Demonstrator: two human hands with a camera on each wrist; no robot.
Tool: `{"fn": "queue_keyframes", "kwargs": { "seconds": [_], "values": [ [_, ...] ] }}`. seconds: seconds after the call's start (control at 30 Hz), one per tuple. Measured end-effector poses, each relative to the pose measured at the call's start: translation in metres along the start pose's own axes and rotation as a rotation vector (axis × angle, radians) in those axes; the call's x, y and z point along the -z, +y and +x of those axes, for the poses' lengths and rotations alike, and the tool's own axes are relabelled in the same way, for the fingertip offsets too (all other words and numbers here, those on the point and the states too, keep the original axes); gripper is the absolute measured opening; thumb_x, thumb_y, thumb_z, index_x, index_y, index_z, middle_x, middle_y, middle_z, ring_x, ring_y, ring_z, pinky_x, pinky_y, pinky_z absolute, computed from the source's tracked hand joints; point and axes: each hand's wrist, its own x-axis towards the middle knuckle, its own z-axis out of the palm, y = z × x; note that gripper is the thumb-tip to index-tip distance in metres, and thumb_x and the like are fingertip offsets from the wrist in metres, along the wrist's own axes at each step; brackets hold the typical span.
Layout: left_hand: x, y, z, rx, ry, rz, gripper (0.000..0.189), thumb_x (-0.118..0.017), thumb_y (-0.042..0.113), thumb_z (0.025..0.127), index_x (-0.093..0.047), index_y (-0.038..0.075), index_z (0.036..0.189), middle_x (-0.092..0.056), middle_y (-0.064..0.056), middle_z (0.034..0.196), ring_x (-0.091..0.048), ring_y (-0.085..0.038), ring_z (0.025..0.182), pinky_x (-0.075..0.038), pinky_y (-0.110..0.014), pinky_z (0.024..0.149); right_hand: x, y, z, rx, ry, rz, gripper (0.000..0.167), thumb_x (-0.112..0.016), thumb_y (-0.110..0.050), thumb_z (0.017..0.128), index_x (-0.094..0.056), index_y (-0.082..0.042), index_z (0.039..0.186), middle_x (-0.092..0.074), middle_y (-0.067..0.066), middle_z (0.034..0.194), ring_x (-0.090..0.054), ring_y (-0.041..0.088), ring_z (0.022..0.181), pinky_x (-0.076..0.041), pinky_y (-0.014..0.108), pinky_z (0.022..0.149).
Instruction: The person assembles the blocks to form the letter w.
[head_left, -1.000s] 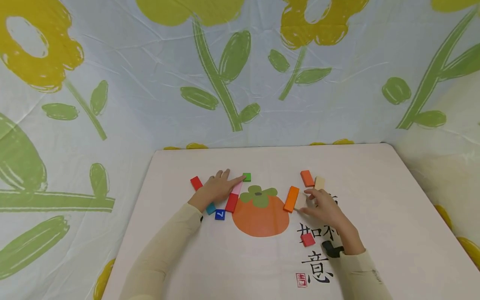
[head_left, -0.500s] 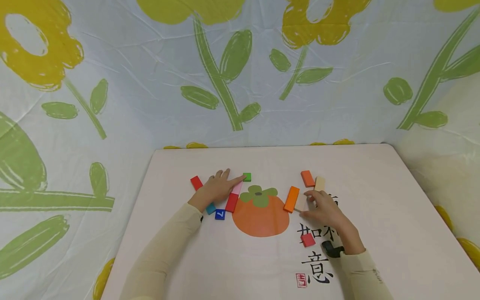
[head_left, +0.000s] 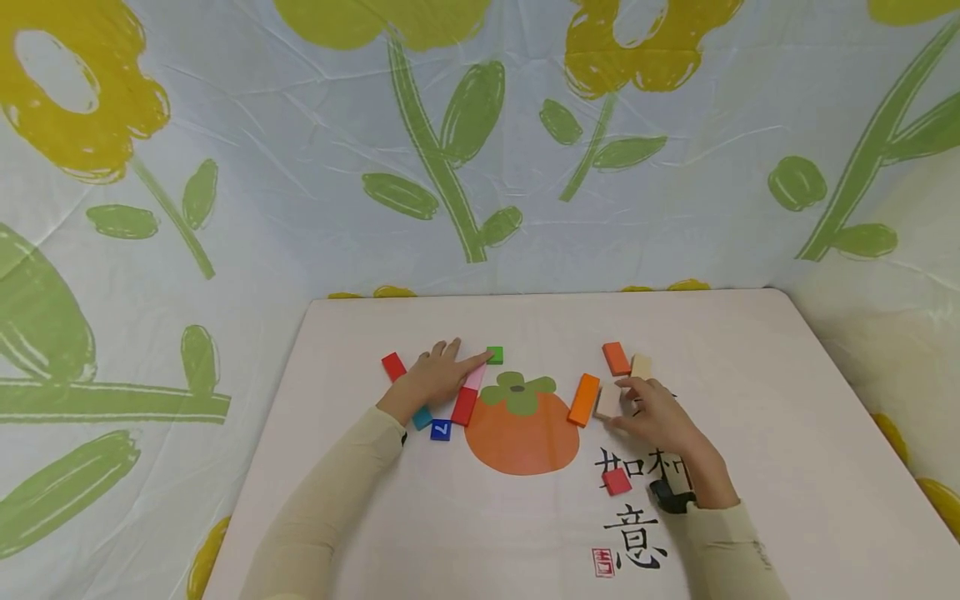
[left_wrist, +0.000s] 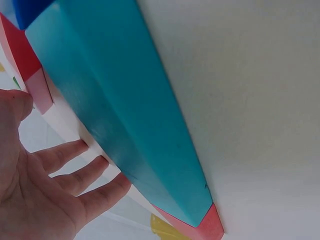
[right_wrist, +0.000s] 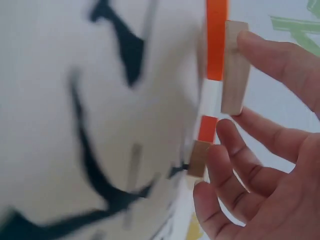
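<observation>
My right hand (head_left: 660, 415) pinches a plain wooden block (head_left: 609, 402) between thumb and index finger. In the right wrist view that wooden block (right_wrist: 235, 70) is held at its two ends, beside the long orange block (head_left: 583, 400). On the left, my left hand (head_left: 433, 375) reaches over a teal block (left_wrist: 120, 110) with straight fingers. Its thumb lies at the pink block (head_left: 475, 377) and the small green block (head_left: 495, 355). A red block (head_left: 464, 407) continues the pink one. A blue block marked 7 (head_left: 441, 430) lies near the teal block's end.
Behind my right hand lie an orange-red block (head_left: 616, 358) and another wooden block (head_left: 641, 367). A red square block (head_left: 617, 481) sits on the printed characters. Another red block (head_left: 393, 366) lies at the left. The table (head_left: 420, 533) has flower-print cloth (head_left: 315, 167) around it.
My right hand has raised the wooden block slightly and shifted it right, widening the gap from the orange block. My left hand has stayed in place.
</observation>
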Motion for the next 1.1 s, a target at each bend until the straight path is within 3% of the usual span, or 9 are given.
{"fn": "queue_keyframes", "kwargs": {
  "seconds": [0.23, 0.57, 0.8, 1.1],
  "values": [
    [0.001, 0.0, -0.002, 0.009, 0.007, 0.014, 0.058, -0.043, 0.035, 0.107, -0.018, 0.046, 0.159, -0.02, -0.019, 0.162, -0.021, -0.046, 0.144, -0.027, -0.061, 0.113, 0.008, -0.006, 0.016, 0.137, -0.023, 0.073, 0.059, -0.082, -0.014, 0.084, -0.056, 0.001, 0.134, -0.06, 0.02, 0.112, -0.053, 0.035, 0.094, -0.049, 0.044, 0.074],
    [0.0, 0.0, 0.0, -0.005, 0.004, 0.007, 0.057, -0.041, 0.033, 0.108, -0.018, 0.045, 0.159, -0.021, -0.02, 0.162, -0.022, -0.046, 0.144, -0.027, -0.061, 0.112, 0.002, -0.025, 0.054, 0.278, -0.128, 0.141, 0.058, -0.081, -0.013, 0.085, -0.056, 0.0, 0.136, -0.061, 0.016, 0.115, -0.056, 0.038, 0.099, -0.051, 0.053, 0.08],
    [-0.002, 0.0, 0.0, 0.006, 0.009, 0.001, 0.057, -0.042, 0.036, 0.107, -0.019, 0.047, 0.158, -0.019, -0.019, 0.163, -0.02, -0.046, 0.145, -0.026, -0.061, 0.113, -0.009, -0.038, 0.076, 0.292, -0.206, 0.143, 0.06, -0.082, -0.015, 0.084, -0.056, -0.004, 0.137, -0.059, 0.017, 0.111, -0.055, 0.034, 0.095, -0.051, 0.047, 0.079],
    [0.002, 0.001, 0.0, 0.02, -0.01, -0.01, 0.057, -0.043, 0.038, 0.107, -0.018, 0.048, 0.158, -0.019, -0.018, 0.163, -0.019, -0.045, 0.146, -0.024, -0.061, 0.113, -0.025, -0.057, 0.106, 0.252, -0.309, 0.135, 0.058, -0.078, -0.017, 0.087, -0.054, -0.009, 0.14, -0.058, 0.016, 0.116, -0.055, 0.034, 0.104, -0.05, 0.046, 0.087]
  ]
}}
